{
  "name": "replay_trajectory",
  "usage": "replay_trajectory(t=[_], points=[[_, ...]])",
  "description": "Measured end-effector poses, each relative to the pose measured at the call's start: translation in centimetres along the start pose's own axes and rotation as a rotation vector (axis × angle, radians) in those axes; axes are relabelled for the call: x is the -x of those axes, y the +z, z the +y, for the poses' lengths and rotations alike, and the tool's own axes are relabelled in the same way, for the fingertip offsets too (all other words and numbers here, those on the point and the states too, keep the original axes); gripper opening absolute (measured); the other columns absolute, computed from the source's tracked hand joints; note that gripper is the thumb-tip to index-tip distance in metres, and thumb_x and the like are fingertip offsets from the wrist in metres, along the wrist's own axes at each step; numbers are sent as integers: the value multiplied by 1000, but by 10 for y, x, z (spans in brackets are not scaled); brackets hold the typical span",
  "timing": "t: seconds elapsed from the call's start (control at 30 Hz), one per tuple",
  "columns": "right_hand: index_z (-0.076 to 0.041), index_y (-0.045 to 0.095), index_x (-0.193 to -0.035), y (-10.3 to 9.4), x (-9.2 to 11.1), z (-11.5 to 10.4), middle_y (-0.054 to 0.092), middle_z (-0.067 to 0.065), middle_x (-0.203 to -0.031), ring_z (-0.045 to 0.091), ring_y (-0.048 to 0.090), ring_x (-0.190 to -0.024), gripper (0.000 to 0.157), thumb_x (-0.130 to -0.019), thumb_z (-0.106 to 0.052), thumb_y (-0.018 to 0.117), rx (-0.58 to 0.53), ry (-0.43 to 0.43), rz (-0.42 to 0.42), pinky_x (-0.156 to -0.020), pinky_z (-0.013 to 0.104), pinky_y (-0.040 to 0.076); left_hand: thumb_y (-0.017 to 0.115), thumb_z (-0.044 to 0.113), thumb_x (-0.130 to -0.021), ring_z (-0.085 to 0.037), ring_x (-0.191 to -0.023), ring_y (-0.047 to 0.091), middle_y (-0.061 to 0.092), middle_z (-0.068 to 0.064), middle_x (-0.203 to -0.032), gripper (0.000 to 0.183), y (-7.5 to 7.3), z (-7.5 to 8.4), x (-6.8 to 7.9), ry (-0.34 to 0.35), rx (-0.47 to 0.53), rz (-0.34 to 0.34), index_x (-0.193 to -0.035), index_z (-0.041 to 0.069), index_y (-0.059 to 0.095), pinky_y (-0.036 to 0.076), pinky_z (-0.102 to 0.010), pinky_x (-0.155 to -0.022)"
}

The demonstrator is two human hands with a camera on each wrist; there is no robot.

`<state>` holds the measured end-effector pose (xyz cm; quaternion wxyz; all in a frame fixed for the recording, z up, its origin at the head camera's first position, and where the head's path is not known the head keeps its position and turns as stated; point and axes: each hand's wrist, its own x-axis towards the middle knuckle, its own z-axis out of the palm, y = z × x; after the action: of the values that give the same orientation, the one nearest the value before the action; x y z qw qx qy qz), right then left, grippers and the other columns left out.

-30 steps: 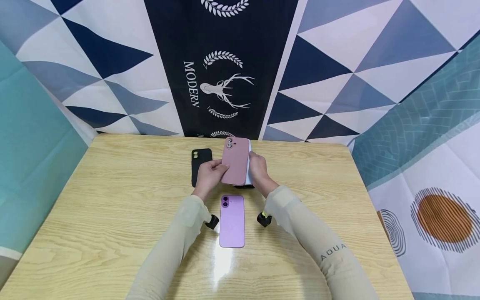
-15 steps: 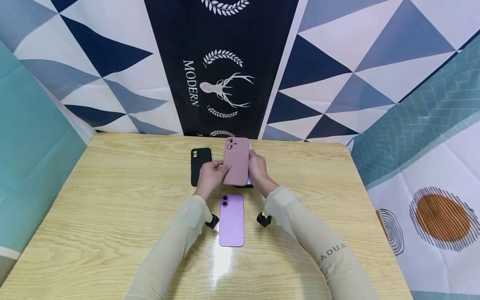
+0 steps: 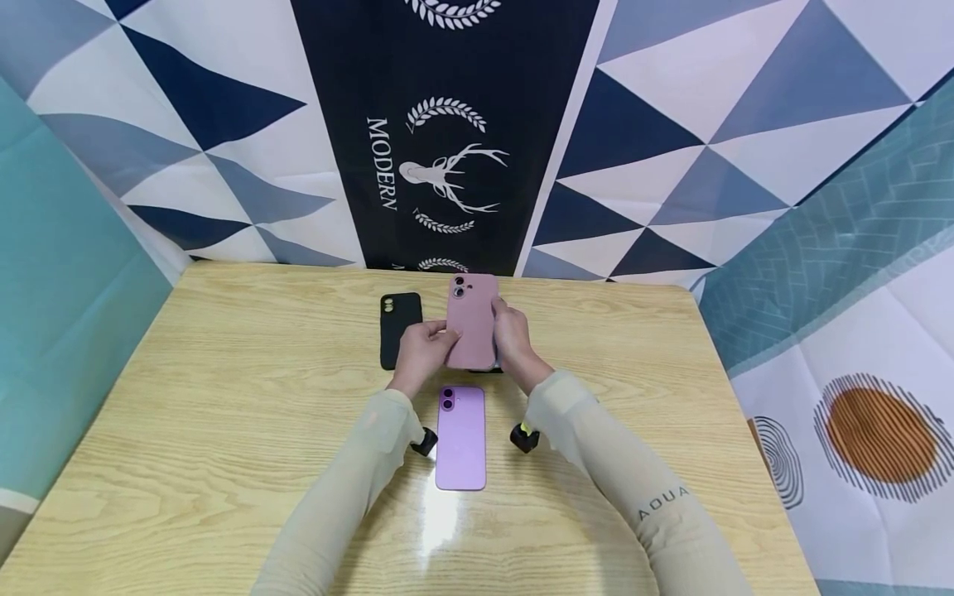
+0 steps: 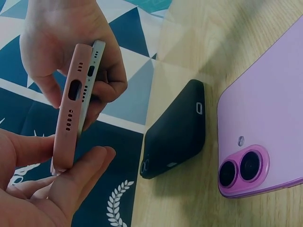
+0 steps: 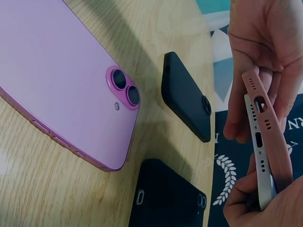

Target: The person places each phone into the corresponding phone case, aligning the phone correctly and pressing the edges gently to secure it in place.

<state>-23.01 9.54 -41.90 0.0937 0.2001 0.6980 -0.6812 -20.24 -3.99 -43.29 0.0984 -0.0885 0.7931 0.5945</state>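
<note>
My left hand (image 3: 421,352) pinches the left edge of a pink phone case (image 3: 471,323) near the back of the table. Its thumb lies on the back of the case. My right hand (image 3: 514,335) grips a white phone (image 4: 91,71) at the far side, fingers curled on the phone's face and thumb toward the case. In the left wrist view, phone and case stand side by side, bottom ends toward the camera. At that end, the right wrist view shows the phone (image 5: 259,151) angled against the case (image 5: 270,127), not flush. From above, the case hides most of the phone.
A purple phone (image 3: 460,439) lies camera side up on the wooden table (image 3: 224,463), between my forearms. A black phone case (image 3: 400,331) lies left of my hands. Another black case (image 5: 184,97) lies under the held pair. A patterned cloth (image 3: 447,74) hangs behind.
The pink case has shifted slightly right over the white phone. The white strip seen along its right side has narrowed to almost nothing. Both hands keep their grip.
</note>
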Motion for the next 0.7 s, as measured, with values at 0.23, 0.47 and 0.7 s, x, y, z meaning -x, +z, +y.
replay_trajectory(t=[0.23,0.47,0.7], points=[[4,56,-115,3,0,1,52,6,-95,17,50,-89,42,-95,-32,45,41,2,33,-78,27,44,60,24,-91,-16,-85,68,71,-13,-101,37,3,0,1,-12,2,-7,-121,2,61,52,-21,-65],[0,59,-98,2,2,1,55,3,-85,12,53,-74,28,-93,-28,52,49,-13,11,-65,22,47,61,23,-90,-17,-86,68,71,-14,-102,38,3,-1,1,-20,26,-22,-121,2,60,52,-21,-66],[-2,58,-99,-2,4,0,57,3,-87,11,55,-73,28,-91,-28,55,114,-1,-27,-63,21,48,63,23,-88,-14,-81,67,71,-14,-100,37,-1,-2,3,-20,39,-44,-120,2,60,54,-25,-69]])
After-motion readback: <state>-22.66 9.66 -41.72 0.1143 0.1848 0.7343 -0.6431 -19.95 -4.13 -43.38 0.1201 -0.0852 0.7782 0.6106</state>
